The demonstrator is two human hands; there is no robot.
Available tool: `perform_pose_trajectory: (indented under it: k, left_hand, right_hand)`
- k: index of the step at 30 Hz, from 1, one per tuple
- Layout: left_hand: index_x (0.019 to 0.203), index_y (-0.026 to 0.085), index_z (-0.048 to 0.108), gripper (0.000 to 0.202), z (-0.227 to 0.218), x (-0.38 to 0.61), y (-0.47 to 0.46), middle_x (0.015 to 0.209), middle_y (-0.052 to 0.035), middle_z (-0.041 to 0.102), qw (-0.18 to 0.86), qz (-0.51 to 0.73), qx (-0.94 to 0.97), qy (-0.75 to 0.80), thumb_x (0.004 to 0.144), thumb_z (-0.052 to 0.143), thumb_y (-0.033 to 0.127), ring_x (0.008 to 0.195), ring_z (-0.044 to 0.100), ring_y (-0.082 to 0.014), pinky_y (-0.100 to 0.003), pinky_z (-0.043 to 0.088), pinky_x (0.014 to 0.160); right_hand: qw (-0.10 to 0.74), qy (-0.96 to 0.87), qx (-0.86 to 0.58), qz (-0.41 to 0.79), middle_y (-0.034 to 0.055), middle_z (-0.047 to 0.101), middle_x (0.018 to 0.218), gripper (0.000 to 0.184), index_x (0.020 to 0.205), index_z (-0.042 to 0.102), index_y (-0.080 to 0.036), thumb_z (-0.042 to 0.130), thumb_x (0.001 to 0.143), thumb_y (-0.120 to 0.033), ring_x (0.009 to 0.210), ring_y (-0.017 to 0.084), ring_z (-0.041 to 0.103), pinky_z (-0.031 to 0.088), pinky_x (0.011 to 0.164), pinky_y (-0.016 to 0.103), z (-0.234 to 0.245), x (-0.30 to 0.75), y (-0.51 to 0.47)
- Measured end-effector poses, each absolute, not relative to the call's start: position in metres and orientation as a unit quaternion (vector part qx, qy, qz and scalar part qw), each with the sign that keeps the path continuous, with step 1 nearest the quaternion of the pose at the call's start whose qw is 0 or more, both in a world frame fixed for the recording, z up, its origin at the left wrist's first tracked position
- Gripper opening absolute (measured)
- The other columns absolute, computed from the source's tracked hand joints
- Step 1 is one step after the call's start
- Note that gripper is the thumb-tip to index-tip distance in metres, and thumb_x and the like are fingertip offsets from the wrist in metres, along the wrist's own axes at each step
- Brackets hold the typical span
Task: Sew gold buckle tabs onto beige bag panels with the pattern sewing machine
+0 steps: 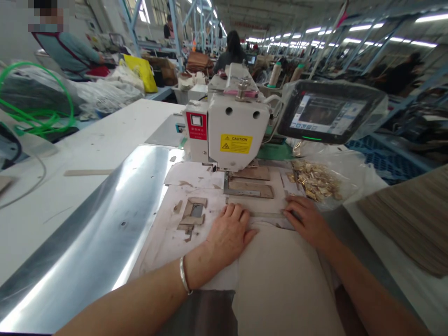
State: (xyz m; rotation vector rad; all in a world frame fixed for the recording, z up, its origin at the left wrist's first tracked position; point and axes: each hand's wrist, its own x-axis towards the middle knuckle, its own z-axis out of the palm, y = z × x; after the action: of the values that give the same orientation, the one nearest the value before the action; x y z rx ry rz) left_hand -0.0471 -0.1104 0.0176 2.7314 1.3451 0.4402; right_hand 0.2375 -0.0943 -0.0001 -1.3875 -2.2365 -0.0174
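My left hand (229, 233) lies flat, fingers stretched out, on a beige fabric piece (280, 275) in front of a white sewing machine (231, 130). A silver bangle circles that wrist. My right hand (306, 219) rests palm down on the far right edge of the same fabric, fingers spread and pressing it against the pale template plate (196, 186). Under the machine head sit two brown leather pieces (250, 189) in the template's cut-outs. Neither hand grips anything.
A touchscreen panel (329, 114) hangs at the machine's right. A bag of gold metal fittings (317, 179) lies beside my right hand. A stack of tan sheets (413, 219) is far right. A shiny metal plate (105, 224) covers the left. Other people work behind.
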Motion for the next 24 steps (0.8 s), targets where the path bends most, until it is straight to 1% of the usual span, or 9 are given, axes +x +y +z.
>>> perform_pose_trajectory:
  k: [4,6,8,10,12,17,20,22,24]
  left_hand:
    - [0.113,0.015,0.059,0.035,0.017,-0.047,-0.11,0.114,-0.0111,0.058,0.03,0.132,0.887,0.441,0.093,0.061,0.044,0.109,0.053,-0.0298,-0.047,0.048,0.096]
    - [0.111,0.016,0.059,0.034,0.017,-0.047,-0.11,0.113,-0.0103,0.058,0.031,0.132,0.888,0.439,0.093,0.06,0.044,0.107,0.053,-0.0292,-0.046,0.049,0.096]
    - [0.11,0.016,0.059,0.033,0.017,-0.047,-0.109,0.112,-0.0102,0.058,0.028,0.136,0.889,0.436,0.093,0.06,0.044,0.106,0.053,-0.029,-0.046,0.05,0.095]
    - [0.11,0.015,0.059,0.032,0.017,-0.047,-0.109,0.112,-0.0107,0.058,0.025,0.137,0.89,0.434,0.093,0.061,0.043,0.107,0.053,-0.0292,-0.046,0.05,0.096]
    - [0.111,0.015,0.059,0.033,0.016,-0.047,-0.109,0.113,-0.0109,0.058,0.023,0.137,0.891,0.433,0.093,0.061,0.043,0.107,0.053,-0.0293,-0.046,0.049,0.096]
    - [0.114,0.014,0.059,0.035,0.017,-0.046,-0.108,0.114,-0.012,0.058,0.026,0.123,0.891,0.436,0.094,0.06,0.043,0.109,0.053,-0.0303,-0.047,0.049,0.097]
    - [0.114,0.015,0.059,0.034,0.018,-0.046,-0.109,0.115,-0.0119,0.057,0.033,0.115,0.891,0.438,0.094,0.059,0.042,0.11,0.052,-0.0309,-0.047,0.048,0.098]
    - [0.114,0.015,0.06,0.033,0.018,-0.046,-0.109,0.116,-0.0119,0.057,0.036,0.115,0.89,0.439,0.094,0.058,0.043,0.111,0.051,-0.0309,-0.047,0.048,0.098]
    - [0.114,0.015,0.06,0.034,0.019,-0.047,-0.109,0.116,-0.012,0.057,0.038,0.114,0.89,0.439,0.095,0.058,0.043,0.11,0.052,-0.0305,-0.046,0.048,0.098]
  right_hand:
    - [0.22,-0.846,-0.485,-0.002,0.0169,0.063,0.128,0.023,0.074,0.055,-0.021,0.052,0.095,-0.03,0.137,0.032,0.046,0.032,0.116,0.059,-0.004,0.24,-0.071]
    - [0.212,-0.839,-0.5,0.006,0.0164,0.061,0.133,0.023,0.076,0.054,-0.021,0.054,0.095,-0.034,0.137,0.032,0.046,0.035,0.114,0.058,-0.006,0.242,-0.065]
    - [0.213,-0.827,-0.521,0.005,0.0173,0.057,0.138,0.021,0.093,0.06,-0.02,0.057,0.094,-0.041,0.132,0.033,0.05,0.042,0.109,0.057,-0.006,0.245,-0.062]
    - [0.203,-0.828,-0.523,-0.001,0.0177,0.059,0.135,0.035,0.117,0.059,-0.02,0.059,0.093,-0.045,0.126,0.033,0.054,0.045,0.106,0.057,-0.004,0.249,-0.06]
    - [0.18,-0.839,-0.513,-0.007,0.0163,0.061,0.132,0.046,0.127,0.057,-0.02,0.062,0.091,-0.049,0.126,0.034,0.054,0.043,0.108,0.057,-0.001,0.254,-0.054]
    - [0.132,-0.846,-0.516,0.026,0.0175,0.052,0.145,0.054,0.116,0.061,-0.019,0.075,0.079,-0.056,0.14,0.039,0.04,0.039,0.111,0.059,0.003,0.267,-0.024]
    - [0.123,-0.852,-0.507,0.043,0.0205,0.052,0.144,0.057,0.112,0.062,-0.017,0.078,0.075,-0.057,0.139,0.041,0.041,0.039,0.111,0.059,0.004,0.269,-0.016]
    - [0.131,-0.859,-0.492,0.045,0.0211,0.056,0.14,0.054,0.115,0.062,-0.015,0.073,0.081,-0.054,0.135,0.039,0.047,0.041,0.11,0.058,0.004,0.266,-0.024]
    - [0.147,-0.864,-0.48,0.043,0.0195,0.059,0.136,0.043,0.121,0.062,-0.014,0.061,0.092,-0.047,0.13,0.034,0.053,0.045,0.109,0.055,0.004,0.26,-0.044]
